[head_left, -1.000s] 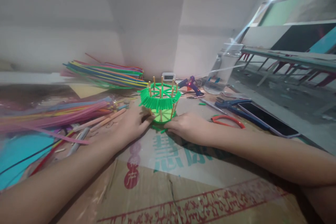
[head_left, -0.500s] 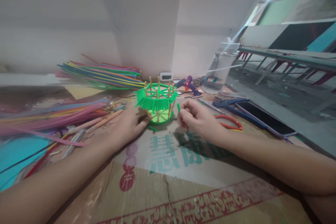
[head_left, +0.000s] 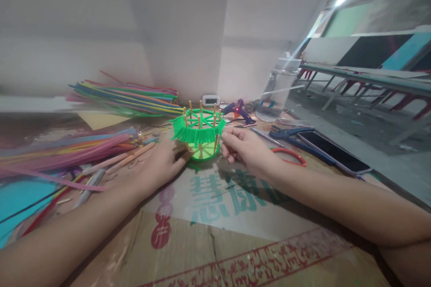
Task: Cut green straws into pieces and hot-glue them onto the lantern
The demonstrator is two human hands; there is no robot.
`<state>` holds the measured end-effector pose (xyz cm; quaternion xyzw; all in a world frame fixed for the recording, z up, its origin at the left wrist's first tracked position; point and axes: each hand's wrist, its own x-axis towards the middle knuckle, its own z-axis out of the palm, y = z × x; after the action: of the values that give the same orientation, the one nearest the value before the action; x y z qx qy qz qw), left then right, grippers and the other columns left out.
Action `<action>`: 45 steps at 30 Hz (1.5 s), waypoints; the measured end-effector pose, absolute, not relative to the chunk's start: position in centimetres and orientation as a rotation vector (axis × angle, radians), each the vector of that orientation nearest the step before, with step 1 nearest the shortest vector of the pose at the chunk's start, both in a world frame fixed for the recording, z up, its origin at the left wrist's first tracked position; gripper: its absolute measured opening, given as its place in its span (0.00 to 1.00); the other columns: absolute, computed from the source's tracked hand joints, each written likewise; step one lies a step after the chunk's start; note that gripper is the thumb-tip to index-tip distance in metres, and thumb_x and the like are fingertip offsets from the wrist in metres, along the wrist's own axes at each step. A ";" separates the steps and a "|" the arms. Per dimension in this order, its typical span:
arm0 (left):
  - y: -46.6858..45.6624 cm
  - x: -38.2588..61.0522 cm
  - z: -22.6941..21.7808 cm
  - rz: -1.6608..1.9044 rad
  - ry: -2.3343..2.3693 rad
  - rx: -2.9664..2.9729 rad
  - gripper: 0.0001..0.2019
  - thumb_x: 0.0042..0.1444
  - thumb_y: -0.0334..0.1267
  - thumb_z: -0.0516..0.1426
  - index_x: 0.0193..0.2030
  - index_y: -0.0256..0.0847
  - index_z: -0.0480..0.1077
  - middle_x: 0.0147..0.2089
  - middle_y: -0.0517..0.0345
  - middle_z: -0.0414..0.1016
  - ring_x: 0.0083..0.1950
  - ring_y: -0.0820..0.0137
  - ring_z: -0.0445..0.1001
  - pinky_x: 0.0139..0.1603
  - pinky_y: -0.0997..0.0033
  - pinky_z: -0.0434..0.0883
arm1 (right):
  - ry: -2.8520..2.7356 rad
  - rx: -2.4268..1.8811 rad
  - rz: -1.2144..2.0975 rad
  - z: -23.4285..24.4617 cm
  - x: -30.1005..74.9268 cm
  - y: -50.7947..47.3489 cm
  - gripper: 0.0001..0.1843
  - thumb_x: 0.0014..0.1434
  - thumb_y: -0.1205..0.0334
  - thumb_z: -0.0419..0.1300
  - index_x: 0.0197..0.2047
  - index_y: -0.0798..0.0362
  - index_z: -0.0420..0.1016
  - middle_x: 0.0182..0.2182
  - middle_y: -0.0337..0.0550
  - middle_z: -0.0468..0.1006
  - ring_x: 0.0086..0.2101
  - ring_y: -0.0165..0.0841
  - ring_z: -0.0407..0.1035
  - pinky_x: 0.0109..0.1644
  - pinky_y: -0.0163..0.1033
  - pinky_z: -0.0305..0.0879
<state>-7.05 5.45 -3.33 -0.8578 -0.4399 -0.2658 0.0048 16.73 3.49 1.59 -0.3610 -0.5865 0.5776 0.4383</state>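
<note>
A small round structure of green pipe cleaners [head_left: 195, 134] and upright wooden sticks stands on the cardboard, with a fringe of short green pieces round its upper ring and a pale green base. My left hand [head_left: 163, 159] grips its lower left side, thumb at the base and the other fingers partly hidden behind. At the upper ring's right edge, my right hand [head_left: 244, 145] is closed in a pinch on a short piece of green pipe cleaner, which is mostly covered by the fingertips.
Bundles of coloured pipe cleaners [head_left: 131, 98] lie at the left. Behind the structure are a small digital clock [head_left: 211, 100] and a purple glue gun [head_left: 239, 112]. A clear bottle [head_left: 278, 89], red-handled pliers or scissors [head_left: 292, 155] and a phone [head_left: 335, 152] are on the right.
My right hand has brought the short green piece leftward to the structure's right edge. The left hand keeps its hold at the base. The whole view has shifted slightly.
</note>
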 end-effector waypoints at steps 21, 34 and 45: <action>5.5 -7.2 -3.3 -0.815 -1.336 -2.682 0.12 0.66 0.40 0.51 0.34 0.39 0.70 0.33 0.55 0.74 0.36 0.66 0.71 0.36 0.67 0.63 | -1.361 -0.920 1.611 1.8 16.1 3.8 0.16 0.58 0.54 0.62 0.25 0.53 0.65 0.17 0.31 0.71 0.15 0.20 0.61 0.22 0.29 0.63; 5.2 -6.9 -3.1 -0.785 -1.367 -2.687 0.15 0.66 0.41 0.50 0.31 0.39 0.70 0.30 0.56 0.72 0.33 0.66 0.70 0.34 0.68 0.61 | -1.477 -0.955 1.468 1.6 16.7 3.3 0.17 0.58 0.48 0.61 0.29 0.53 0.67 0.17 0.36 0.73 0.15 0.24 0.65 0.20 0.30 0.59; 5.3 -6.9 -3.0 -0.810 -1.342 -2.687 0.13 0.65 0.40 0.51 0.32 0.39 0.71 0.29 0.56 0.72 0.33 0.67 0.71 0.32 0.68 0.61 | -1.434 -0.968 1.454 1.5 16.2 3.3 0.14 0.56 0.52 0.63 0.28 0.52 0.67 0.16 0.33 0.71 0.15 0.23 0.62 0.20 0.29 0.59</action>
<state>-6.93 5.28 -2.99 -0.8637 -0.4313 -0.2603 0.0155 16.23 3.33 1.49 -0.3875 -0.5738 0.5819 0.4265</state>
